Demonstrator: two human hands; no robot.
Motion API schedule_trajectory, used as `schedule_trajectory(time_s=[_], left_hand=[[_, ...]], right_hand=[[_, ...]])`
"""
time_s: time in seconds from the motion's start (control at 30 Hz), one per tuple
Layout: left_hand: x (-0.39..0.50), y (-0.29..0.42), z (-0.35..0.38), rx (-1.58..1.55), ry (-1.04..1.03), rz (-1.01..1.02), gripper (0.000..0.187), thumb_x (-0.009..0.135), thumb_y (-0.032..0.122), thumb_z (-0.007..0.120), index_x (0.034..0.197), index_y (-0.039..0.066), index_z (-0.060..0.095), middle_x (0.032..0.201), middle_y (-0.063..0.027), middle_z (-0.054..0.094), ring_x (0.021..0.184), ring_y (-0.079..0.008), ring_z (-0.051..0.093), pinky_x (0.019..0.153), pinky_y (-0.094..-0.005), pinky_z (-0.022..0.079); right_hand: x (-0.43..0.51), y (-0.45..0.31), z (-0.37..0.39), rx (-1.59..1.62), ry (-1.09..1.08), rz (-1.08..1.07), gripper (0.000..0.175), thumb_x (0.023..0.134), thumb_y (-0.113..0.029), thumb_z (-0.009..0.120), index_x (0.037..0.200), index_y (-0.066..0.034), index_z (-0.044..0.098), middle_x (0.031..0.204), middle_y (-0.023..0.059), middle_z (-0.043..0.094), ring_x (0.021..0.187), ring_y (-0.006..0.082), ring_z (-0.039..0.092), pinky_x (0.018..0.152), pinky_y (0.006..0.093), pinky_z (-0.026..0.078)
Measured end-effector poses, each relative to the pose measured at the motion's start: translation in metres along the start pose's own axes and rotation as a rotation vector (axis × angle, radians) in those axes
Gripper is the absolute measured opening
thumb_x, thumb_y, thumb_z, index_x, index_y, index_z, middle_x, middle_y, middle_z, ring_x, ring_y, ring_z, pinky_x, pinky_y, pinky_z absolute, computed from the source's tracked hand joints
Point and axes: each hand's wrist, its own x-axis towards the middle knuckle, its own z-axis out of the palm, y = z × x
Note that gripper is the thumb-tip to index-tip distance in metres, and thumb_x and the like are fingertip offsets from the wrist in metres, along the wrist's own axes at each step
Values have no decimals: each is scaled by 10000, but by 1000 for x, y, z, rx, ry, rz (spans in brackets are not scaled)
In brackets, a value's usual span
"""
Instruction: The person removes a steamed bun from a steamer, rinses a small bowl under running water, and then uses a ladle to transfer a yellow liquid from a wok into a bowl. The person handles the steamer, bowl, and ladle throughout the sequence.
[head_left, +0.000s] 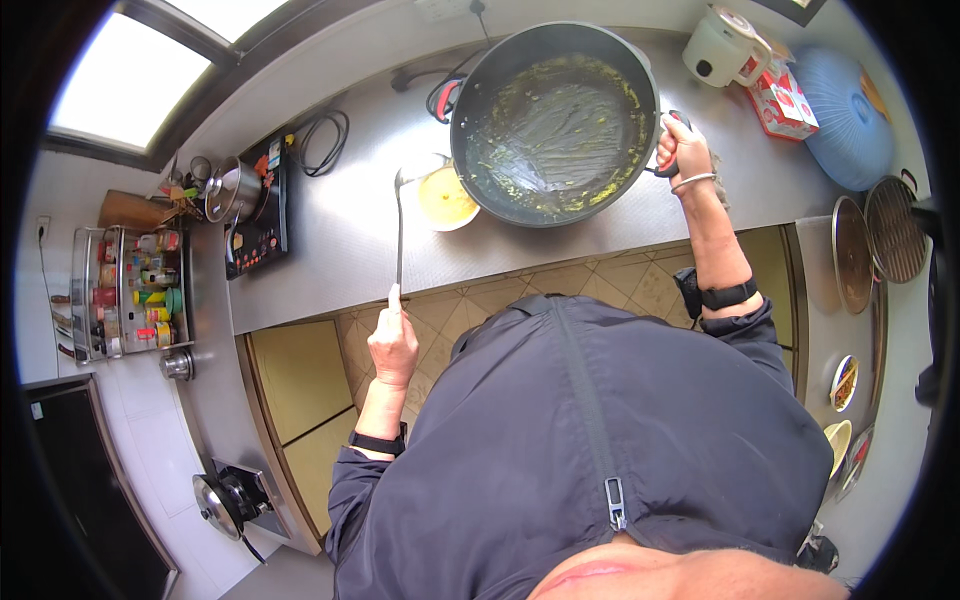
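My left hand (394, 345) grips the dark handle of a ladle (399, 232), whose metal head lies at the upper left rim of a white bowl (448, 201) of yellow food. My right hand (684, 150) is closed round the right side handle of a large dark pan (555, 127), which is tilted with its inside towards me. Yellow bits and a greasy film coat the pan's inside. The bowl sits on the steel counter (337, 225), against the pan's lower left edge as seen. A second, red and black handle (448, 100) sticks out at the pan's left.
An induction cooker (259, 247) with a lidded steel pot (231, 189) stands at the left, beside a coiled black cable (325, 142). At the back right are a white electric kettle (724, 49), a red and white box (782, 105) and a blue domed cover (844, 120).
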Motion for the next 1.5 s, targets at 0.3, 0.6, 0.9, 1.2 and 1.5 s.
schedule_trajectory(time_s=[0.3, 0.6, 0.9, 1.2, 1.5], left_hand=[[68, 6, -19, -912, -302, -476, 489, 854, -31, 454, 1330, 81, 455, 677, -33, 580, 461, -46, 439, 458, -204, 394], [233, 73, 89, 185, -216, 298, 458, 795, 18, 473, 1225, 159, 543, 886, -160, 617, 704, -332, 609, 619, -393, 491], [146, 8, 29, -43, -527, 242, 479, 786, 29, 514, 1258, 111, 514, 1046, -220, 588, 915, -352, 580, 799, -413, 475], [201, 13, 60, 80, -191, 322, 386, 851, 123, 465, 1221, 44, 539, 707, -139, 620, 611, -230, 617, 625, -366, 506], [194, 68, -38, -760, -1274, -630, 402, 888, 46, 421, 1278, -53, 419, 601, -57, 526, 368, -119, 468, 354, -231, 418]], right_hand=[[0, 0, 0, -64, 16, 7, 219, 868, -170, 570, 701, -104, 444, 507, -9, 403, 400, 108, 392, 380, 250, 334], [-3, -1, 2, -86, 31, -2, 273, 864, -184, 577, 646, -108, 433, 490, -12, 401, 391, 105, 394, 380, 253, 337], [-3, 1, 0, -31, 11, -14, 245, 832, -178, 614, 650, -83, 480, 484, -4, 426, 370, 103, 399, 370, 256, 336], [-4, -1, 2, -59, 12, -14, 265, 827, -169, 621, 623, -80, 478, 484, 2, 444, 372, 106, 418, 370, 258, 339], [-3, 0, 2, -41, 6, -25, 263, 831, -188, 620, 633, -82, 483, 490, 0, 450, 376, 104, 418, 376, 253, 338]])
